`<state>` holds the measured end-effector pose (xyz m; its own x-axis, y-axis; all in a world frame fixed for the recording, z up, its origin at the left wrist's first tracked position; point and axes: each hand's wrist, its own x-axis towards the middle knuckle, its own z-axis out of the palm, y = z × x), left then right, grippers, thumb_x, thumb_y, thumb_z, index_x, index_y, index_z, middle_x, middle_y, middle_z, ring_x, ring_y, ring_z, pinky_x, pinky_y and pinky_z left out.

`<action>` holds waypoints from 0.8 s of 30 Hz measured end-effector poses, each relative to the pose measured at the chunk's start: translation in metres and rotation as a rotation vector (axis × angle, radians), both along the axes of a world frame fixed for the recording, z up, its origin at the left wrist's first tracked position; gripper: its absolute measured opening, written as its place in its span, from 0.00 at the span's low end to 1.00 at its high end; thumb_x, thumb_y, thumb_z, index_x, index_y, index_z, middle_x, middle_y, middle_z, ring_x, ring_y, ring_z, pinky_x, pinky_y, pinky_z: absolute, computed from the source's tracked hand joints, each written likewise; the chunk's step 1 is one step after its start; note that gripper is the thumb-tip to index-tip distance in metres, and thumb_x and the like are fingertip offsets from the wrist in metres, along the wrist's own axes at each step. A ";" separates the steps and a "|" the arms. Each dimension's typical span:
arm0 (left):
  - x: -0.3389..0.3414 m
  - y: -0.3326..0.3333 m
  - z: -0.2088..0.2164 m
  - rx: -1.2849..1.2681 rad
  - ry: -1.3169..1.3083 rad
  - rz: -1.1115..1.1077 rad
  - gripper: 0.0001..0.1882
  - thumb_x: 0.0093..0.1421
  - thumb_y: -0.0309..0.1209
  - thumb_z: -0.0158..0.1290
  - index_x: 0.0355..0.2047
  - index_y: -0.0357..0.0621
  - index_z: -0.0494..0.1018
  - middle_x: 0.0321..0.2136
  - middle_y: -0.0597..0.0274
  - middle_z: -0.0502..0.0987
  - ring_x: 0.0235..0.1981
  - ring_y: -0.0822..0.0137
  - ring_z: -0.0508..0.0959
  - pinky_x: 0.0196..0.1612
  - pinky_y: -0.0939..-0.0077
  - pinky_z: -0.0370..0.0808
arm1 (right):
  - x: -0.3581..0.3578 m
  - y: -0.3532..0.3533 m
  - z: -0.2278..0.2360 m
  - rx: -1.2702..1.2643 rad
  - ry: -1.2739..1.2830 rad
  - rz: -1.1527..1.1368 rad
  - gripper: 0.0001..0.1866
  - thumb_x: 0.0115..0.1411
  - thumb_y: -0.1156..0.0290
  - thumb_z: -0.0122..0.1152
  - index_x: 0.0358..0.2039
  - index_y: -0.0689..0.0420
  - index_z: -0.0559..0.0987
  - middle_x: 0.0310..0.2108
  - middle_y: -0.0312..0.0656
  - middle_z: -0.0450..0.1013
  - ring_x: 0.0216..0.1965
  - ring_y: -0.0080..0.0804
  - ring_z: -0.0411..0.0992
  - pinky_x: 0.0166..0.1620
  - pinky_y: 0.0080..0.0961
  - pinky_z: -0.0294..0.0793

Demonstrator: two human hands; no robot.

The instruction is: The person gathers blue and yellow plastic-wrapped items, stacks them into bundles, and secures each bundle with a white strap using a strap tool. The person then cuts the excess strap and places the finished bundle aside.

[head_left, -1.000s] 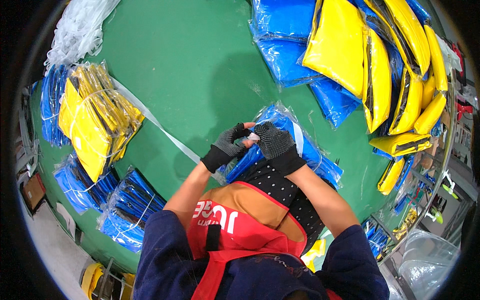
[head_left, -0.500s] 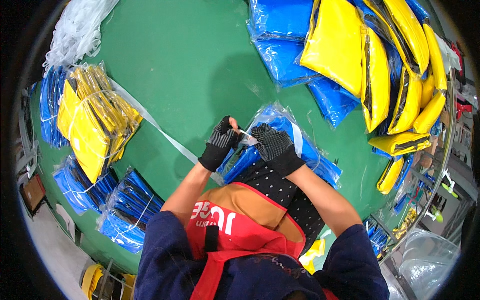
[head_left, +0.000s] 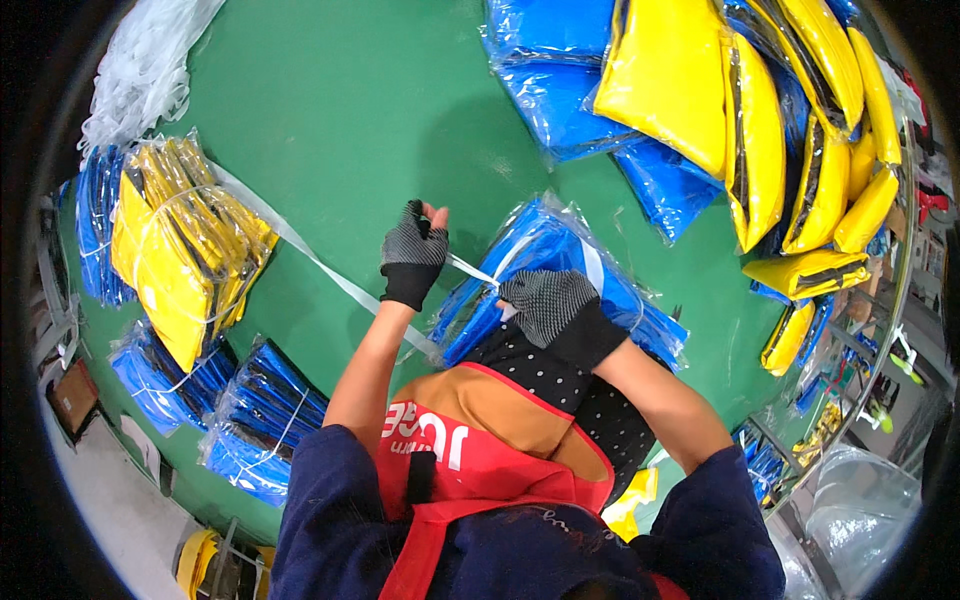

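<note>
A bundle of blue folded goods in clear plastic bags [head_left: 510, 250] lies on the green surface in front of me. White strapping ribbon [head_left: 593, 266] runs across the bundle. In a dark, dotted fingerless glove, my left hand [head_left: 415, 250] is closed on one stretch of the ribbon, left of the bundle. My right hand [head_left: 552, 310], gloved alike, is closed over the bundle's near side, where the ribbon meets its fingers. Between the hands the ribbon is drawn taut. The right fingertips are partly hidden.
Tied stacks of yellow bagged goods [head_left: 165, 270] and blue bagged goods [head_left: 265, 420] lie at left. A heap of loose white ribbon [head_left: 145, 70] sits at the far left. Many yellow packs [head_left: 665, 85] pile up at the far right. A long ribbon strip [head_left: 310, 255] crosses the green surface [head_left: 330, 110].
My left hand has moved left and slightly away from me, widening the gap between the hands and pulling the ribbon out. My right hand has shifted a little toward me.
</note>
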<state>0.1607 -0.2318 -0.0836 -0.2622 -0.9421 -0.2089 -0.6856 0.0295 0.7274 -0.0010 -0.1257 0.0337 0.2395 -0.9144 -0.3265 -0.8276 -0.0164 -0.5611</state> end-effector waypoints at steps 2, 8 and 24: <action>-0.014 -0.004 0.009 0.076 0.329 0.185 0.12 0.53 0.41 0.51 0.23 0.47 0.68 0.11 0.57 0.70 0.14 0.56 0.73 0.17 0.66 0.67 | 0.005 -0.004 -0.002 -0.174 -0.146 -0.092 0.16 0.58 0.58 0.45 0.31 0.56 0.77 0.30 0.46 0.72 0.29 0.42 0.71 0.34 0.36 0.70; -0.038 -0.005 -0.003 -0.350 -0.352 -0.297 0.16 0.55 0.45 0.46 0.20 0.47 0.68 0.10 0.56 0.70 0.13 0.53 0.72 0.17 0.63 0.68 | 0.022 -0.014 -0.010 0.260 -0.206 -0.277 0.18 0.60 0.58 0.41 0.29 0.57 0.76 0.26 0.50 0.72 0.29 0.47 0.71 0.34 0.38 0.69; -0.018 0.007 0.065 -0.204 -0.116 -0.233 0.16 0.56 0.41 0.47 0.37 0.43 0.71 0.33 0.54 0.72 0.34 0.56 0.74 0.38 0.66 0.69 | -0.095 0.081 0.000 -0.032 0.181 -0.669 0.16 0.53 0.57 0.48 0.26 0.58 0.75 0.26 0.52 0.71 0.28 0.49 0.70 0.34 0.41 0.68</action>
